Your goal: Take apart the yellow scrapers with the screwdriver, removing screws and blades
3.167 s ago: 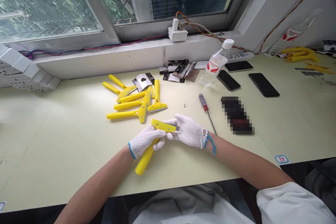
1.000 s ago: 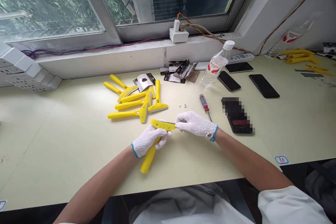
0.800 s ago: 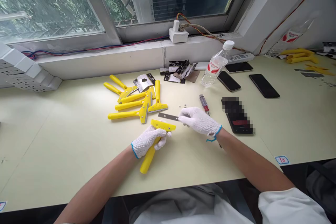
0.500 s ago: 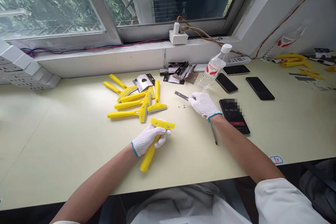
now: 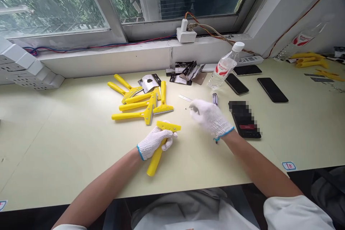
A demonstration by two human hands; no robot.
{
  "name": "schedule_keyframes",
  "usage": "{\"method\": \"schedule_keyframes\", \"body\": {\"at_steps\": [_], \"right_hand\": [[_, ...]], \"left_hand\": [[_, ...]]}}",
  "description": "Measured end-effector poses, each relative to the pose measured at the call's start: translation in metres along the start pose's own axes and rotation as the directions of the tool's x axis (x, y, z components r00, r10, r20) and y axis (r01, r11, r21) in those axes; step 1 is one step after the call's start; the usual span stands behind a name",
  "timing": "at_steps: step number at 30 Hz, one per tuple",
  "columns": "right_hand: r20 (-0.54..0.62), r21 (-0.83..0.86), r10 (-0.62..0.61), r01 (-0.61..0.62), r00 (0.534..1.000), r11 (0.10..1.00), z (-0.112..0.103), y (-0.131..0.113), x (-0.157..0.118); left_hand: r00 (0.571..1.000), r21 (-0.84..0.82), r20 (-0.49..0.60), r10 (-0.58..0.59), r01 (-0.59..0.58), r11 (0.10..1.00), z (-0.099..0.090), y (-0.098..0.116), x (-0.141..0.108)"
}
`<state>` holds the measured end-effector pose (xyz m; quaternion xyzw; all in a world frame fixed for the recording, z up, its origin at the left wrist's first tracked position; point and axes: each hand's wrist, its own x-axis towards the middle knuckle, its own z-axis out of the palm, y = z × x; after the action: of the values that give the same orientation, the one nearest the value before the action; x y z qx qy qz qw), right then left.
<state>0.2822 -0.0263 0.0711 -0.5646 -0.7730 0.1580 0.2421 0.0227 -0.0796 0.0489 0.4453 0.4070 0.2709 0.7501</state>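
Note:
Gloved in white, my left hand (image 5: 158, 141) wraps round a yellow scraper (image 5: 154, 161), its wide head pointing away from me and its handle toward the table's front edge. My right hand (image 5: 208, 115), also gloved, is closed with fingertips pinched, above the table and right of the scraper head. A thin metal blade (image 5: 185, 98) reaches out beyond its fingers; whether they touch it is unclear. A tiny screw (image 5: 185, 108) lies near the fingertips. The screwdriver (image 5: 215, 99) lies partly hidden under my right hand. Several yellow scrapers (image 5: 132, 116) with blades lie to the left.
A water bottle (image 5: 223, 67) stands at the back, beside black packaging cards (image 5: 188, 73). Phones (image 5: 272, 90) lie to the right, one (image 5: 246, 124) close to my right wrist. White boxes (image 5: 27, 66) are stacked at the far left, and a white power adapter (image 5: 186, 35) sits on the ledge.
My right hand has moved slightly down and nearer me, and the screwdriver handle now shows behind it. Fewer small screws are visible on the table. My left hand keeps its hold.

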Motion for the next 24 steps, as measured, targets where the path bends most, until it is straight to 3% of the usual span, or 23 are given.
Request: {"method": "schedule_keyframes", "body": {"at_steps": [1, 3, 5, 7, 11, 15, 20, 24], "right_hand": [[0.009, 0.113, -0.146, 0.144, 0.989, 0.983, 0.005, -0.004, -0.007], [-0.017, 0.251, -0.388, 0.379, 0.922, 0.891, 0.018, -0.011, -0.019], [-0.024, 0.259, -0.506, 0.494, 0.862, 0.830, 0.031, -0.017, -0.024], [-0.027, 0.219, -0.549, 0.541, 0.835, 0.812, 0.040, -0.021, -0.024], [-0.013, 0.116, -0.565, 0.562, 0.825, 0.819, 0.044, -0.025, -0.022], [0.089, -0.010, -0.557, 0.559, 0.826, 0.829, 0.041, -0.031, -0.023], [0.229, -0.093, -0.475, 0.505, 0.850, 0.858, 0.044, -0.038, -0.022], [0.269, -0.218, -0.405, 0.465, 0.874, 0.858, 0.049, -0.043, -0.025]], "left_hand": [[1.000, 0.005, 0.001, 0.001, -0.001, 1.000, 0.001, 0.000, 0.000], [1.000, 0.013, 0.003, 0.009, -0.009, 1.000, 0.003, 0.001, 0.001], [1.000, 0.016, -0.001, 0.027, -0.027, 1.000, 0.004, 0.002, 0.001], [0.999, 0.022, -0.013, 0.048, -0.048, 0.999, 0.006, 0.003, 0.001], [0.999, 0.047, -0.029, 0.026, -0.025, 0.999, 0.007, 0.002, 0.001], [0.998, 0.076, -0.055, -0.011, 0.015, 0.997, 0.008, 0.000, 0.003], [0.999, 0.179, -0.045, 0.005, 0.003, 0.984, 0.008, -0.006, 0.006], [0.998, 0.265, -0.062, 0.011, 0.006, 0.964, 0.008, -0.006, 0.005]]}}
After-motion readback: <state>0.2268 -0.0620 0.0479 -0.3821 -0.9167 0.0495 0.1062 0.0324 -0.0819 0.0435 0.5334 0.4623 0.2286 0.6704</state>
